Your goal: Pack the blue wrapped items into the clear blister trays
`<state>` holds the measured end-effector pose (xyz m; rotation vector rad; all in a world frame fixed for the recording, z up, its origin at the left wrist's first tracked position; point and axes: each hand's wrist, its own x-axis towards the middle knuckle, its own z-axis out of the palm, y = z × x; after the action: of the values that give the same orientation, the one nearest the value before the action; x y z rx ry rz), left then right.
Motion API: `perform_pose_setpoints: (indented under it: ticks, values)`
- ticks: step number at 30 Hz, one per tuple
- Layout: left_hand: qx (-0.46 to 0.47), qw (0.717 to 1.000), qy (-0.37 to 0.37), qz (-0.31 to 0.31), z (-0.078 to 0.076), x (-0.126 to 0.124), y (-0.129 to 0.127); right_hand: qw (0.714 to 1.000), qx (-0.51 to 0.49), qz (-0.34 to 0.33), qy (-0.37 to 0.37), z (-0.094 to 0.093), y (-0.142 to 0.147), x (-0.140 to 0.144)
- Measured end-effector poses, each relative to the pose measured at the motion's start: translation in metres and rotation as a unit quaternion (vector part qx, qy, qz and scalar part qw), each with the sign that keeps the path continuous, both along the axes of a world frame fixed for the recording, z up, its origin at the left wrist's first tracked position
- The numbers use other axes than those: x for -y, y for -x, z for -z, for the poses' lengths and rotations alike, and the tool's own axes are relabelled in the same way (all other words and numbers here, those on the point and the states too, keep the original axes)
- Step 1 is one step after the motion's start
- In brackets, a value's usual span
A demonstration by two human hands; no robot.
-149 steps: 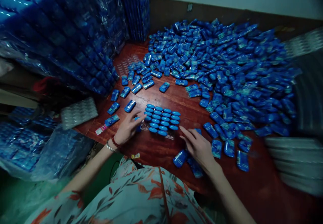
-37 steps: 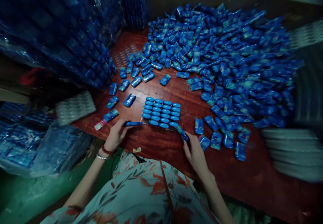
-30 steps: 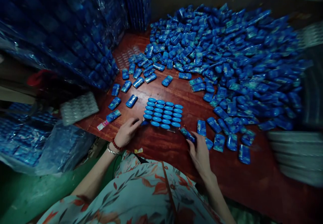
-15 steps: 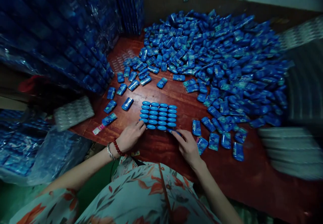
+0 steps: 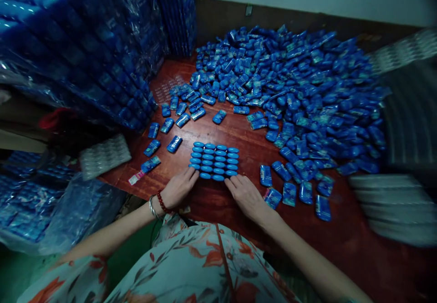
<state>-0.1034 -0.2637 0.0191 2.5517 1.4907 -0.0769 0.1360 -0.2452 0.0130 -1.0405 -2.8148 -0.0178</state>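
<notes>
A tight block of small blue wrapped packs (image 5: 214,162) stands in rows on the table, their rounded blue edges facing up. My left hand (image 5: 180,187) is at the block's near left corner, fingers bent and drawn together against the end pack. At the near right corner, my right hand (image 5: 248,197) has its fingertips pressed together on the last pack of the front row. The fingers partly hide both corner packs. A red bead bracelet (image 5: 163,201) and a silver bangle circle my left wrist.
A big heap of blue packs (image 5: 290,79) covers the back and right of the red-brown table (image 5: 205,207). Loose packs (image 5: 175,144) lie left and right of the block. Wrapped stacks (image 5: 102,57) rise at the left. Clear moulded trays (image 5: 105,156) lie at both sides.
The pack in my right hand has gone into the front right corner of the block. My right hand has shifted slightly left against it. The view has tilted up slightly.
</notes>
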Motion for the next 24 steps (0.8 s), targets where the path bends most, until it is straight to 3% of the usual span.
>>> perform_pose_setpoints:
  ticks: [5, 8, 12, 15, 17, 20, 22, 24]
  values:
    - [0.185, 0.972, -0.139, -0.043, 0.032, 0.012, 0.018, 0.987, -0.154, 0.035, 0.007, 0.016, -0.015, 0.004]
    - [0.235, 0.952, -0.180, -0.084, 0.045, 0.016, 0.017, 0.982, -0.168, 0.081, -0.005, 0.023, -0.014, 0.007]
    - [0.223, 0.949, -0.179, -0.132, 0.051, 0.016, 0.015, 0.979, -0.150, 0.140, -0.016, 0.020, -0.006, 0.008]
    - [0.267, 0.938, -0.136, -0.174, 0.050, 0.020, 0.014, 0.964, -0.208, 0.168, 0.006, 0.018, -0.006, 0.009]
    - [0.328, 0.908, -0.083, -0.246, 0.051, 0.024, 0.010, 0.934, -0.300, 0.183, 0.058, 0.027, -0.008, 0.009]
    - [0.431, 0.809, 0.020, -0.400, 0.060, 0.023, -0.006, 0.840, -0.435, 0.279, 0.163, 0.055, -0.005, 0.003]
    - [0.472, 0.772, 0.104, -0.413, 0.068, 0.015, -0.017, 0.777, -0.496, 0.317, 0.223, 0.072, 0.004, -0.009]
    - [0.510, 0.743, 0.127, -0.414, 0.075, 0.004, -0.025, 0.767, -0.508, 0.307, 0.244, 0.078, 0.012, -0.022]
